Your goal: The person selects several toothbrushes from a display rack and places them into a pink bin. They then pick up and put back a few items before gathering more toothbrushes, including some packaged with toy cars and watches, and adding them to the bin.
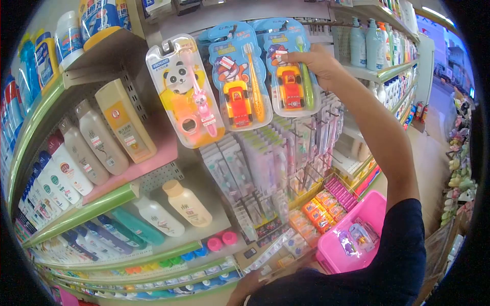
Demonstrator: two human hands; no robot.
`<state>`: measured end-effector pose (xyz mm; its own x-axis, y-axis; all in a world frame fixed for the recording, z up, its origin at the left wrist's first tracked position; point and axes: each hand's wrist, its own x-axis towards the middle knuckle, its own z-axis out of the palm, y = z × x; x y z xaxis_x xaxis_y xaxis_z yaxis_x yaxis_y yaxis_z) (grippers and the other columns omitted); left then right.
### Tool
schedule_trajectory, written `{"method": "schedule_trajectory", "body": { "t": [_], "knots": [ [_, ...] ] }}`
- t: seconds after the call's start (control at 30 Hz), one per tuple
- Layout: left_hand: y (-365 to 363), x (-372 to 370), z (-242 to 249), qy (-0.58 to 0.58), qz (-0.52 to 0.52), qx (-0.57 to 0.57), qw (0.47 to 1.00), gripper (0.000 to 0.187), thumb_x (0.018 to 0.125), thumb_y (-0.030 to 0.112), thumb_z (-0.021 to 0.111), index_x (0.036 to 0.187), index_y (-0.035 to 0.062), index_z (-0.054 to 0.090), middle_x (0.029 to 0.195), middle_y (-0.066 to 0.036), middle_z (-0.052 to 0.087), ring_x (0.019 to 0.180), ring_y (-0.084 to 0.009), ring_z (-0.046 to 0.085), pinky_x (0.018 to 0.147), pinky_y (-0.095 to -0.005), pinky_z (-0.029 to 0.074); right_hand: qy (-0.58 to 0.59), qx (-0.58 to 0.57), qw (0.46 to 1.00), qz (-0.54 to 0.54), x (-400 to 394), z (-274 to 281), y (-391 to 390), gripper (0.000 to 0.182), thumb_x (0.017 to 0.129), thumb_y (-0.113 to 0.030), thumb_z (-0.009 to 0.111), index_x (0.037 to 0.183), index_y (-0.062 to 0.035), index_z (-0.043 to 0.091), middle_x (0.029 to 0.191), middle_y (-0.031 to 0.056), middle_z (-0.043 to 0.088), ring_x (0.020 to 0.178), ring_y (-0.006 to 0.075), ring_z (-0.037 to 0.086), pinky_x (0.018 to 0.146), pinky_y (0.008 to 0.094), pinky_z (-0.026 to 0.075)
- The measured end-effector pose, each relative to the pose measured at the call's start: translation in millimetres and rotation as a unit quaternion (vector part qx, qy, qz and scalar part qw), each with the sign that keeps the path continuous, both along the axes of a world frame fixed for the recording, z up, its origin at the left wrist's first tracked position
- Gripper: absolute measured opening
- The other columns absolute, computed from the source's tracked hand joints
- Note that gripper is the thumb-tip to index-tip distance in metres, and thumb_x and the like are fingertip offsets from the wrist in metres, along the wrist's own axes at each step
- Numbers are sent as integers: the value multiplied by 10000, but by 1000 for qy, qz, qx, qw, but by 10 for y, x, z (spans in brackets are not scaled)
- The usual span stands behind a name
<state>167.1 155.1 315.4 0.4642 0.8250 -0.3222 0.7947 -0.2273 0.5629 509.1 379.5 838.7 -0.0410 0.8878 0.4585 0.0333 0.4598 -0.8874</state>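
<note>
My right hand (319, 66) reaches up and grips the right side of a blue carded children's toothbrush pack (292, 97). The pack holds a green toothbrush and a red and yellow toy car. Just left of it hangs a similar toothbrush pack (240, 76) with an orange brush. Farther left is a panda toothbrush pack (185, 92) with a pink brush. My left hand (250, 285) is low at the bottom edge, dark and partly cut off, near the lower shelf; its fingers do not show clearly.
Below my right arm is a pink basket (326, 250) with packaged items inside. Hooks hold many toothbrush packs (265, 163). Shelves of shampoo bottles (125, 122) stand at left, pump bottles (375, 46) at right. Orange packets (319, 211) lie low down. An aisle (426, 153) runs along the right.
</note>
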Motion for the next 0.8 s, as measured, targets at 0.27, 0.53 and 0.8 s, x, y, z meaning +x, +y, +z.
{"method": "schedule_trajectory", "body": {
  "t": [0.27,0.53,0.8],
  "knots": [
    [14,-3,-47,-9,28,-13,999,680,858,477,586,1362,52,417,1277,-254,525,1184,-385,512,994,-456,414,66,16,995,77,372,115,-85,295,812,-133,671,1047,34,612,968,122,670,812,190,678,733,310,563],
    [30,194,583,-146,89,-33,985,484,884,354,614,1239,32,549,1262,-230,546,1135,-370,554,978,-400,439,12,162,987,20,687,-462,-623,573,726,-174,763,1224,-8,534,1061,74,645,947,157,638,831,328,523],
    [372,789,1211,-664,84,-38,742,873,745,231,794,1416,53,265,1375,-100,406,1273,-257,427,1048,-418,369,-263,-106,941,182,-555,-2485,-1194,680,770,-541,699,1169,-9,559,979,233,641,909,372,635,838,439,483]
  ]
}}
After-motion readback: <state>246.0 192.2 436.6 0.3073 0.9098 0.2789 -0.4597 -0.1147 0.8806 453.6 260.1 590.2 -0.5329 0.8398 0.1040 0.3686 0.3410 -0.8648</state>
